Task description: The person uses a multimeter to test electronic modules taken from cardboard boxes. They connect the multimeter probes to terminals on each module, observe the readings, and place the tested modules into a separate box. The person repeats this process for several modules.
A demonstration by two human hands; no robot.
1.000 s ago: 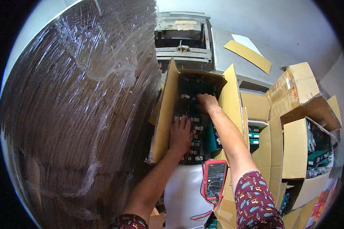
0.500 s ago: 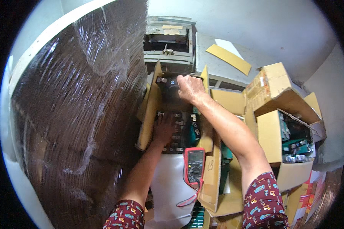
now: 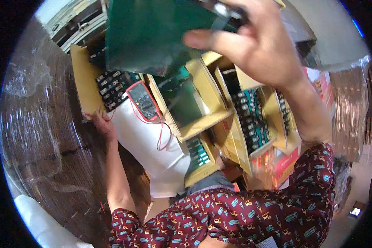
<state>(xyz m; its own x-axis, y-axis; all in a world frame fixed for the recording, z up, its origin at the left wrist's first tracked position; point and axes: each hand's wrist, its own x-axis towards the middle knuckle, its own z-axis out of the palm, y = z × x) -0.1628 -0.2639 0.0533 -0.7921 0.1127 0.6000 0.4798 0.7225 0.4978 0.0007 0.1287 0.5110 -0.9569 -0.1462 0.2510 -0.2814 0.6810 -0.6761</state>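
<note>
My right hand [image 3: 256,45] is raised at the top, blurred by motion, gripping a large dark green circuit board [image 3: 149,33] by its right edge. Black and metallic parts [image 3: 231,14] show on the board by my fingers. My left hand [image 3: 104,125] is low at the left, its fingers bent around the near corner of an open cardboard box [image 3: 86,84]. Inside that box stand several dark boards with metal fittings [image 3: 111,89]. A red-framed multimeter [image 3: 143,101] with a red lead lies beside this box.
A white sheet-covered surface [image 3: 146,149] lies below the multimeter. More open cardboard boxes [image 3: 204,126] stand at the centre and right, one holding dark and green boards [image 3: 252,118]. Film-wrapped stacks [image 3: 41,128] rise at the left, with another wrapped stack [image 3: 347,111] at the far right.
My view has turned to the right. My right hand has come up out of the box area with the green board. My left hand has moved from the boards to the box's near corner.
</note>
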